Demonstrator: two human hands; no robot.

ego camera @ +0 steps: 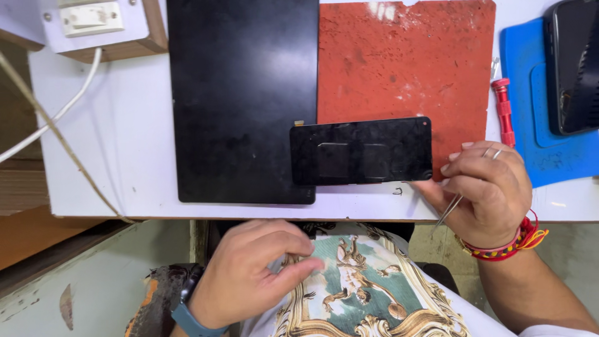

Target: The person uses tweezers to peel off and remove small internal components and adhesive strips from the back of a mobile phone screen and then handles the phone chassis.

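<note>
Items: one small black glass phone screen [360, 151] overhanging the white worktop's [118, 143] front edge, right hand [483, 187] touching its corner, fingers gripping metal tweezers [450, 211]; left hand [253, 271] below the edge, fingers pinched together; one large black panel [243, 93], one red mat [405, 62].

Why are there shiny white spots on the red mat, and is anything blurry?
In the head view, glare from light above whitens the top edge of the red mat; the small black screen mirrors two faint squares; the left hand looks slightly soft, the right hand sharper; shadows are faint.
</note>
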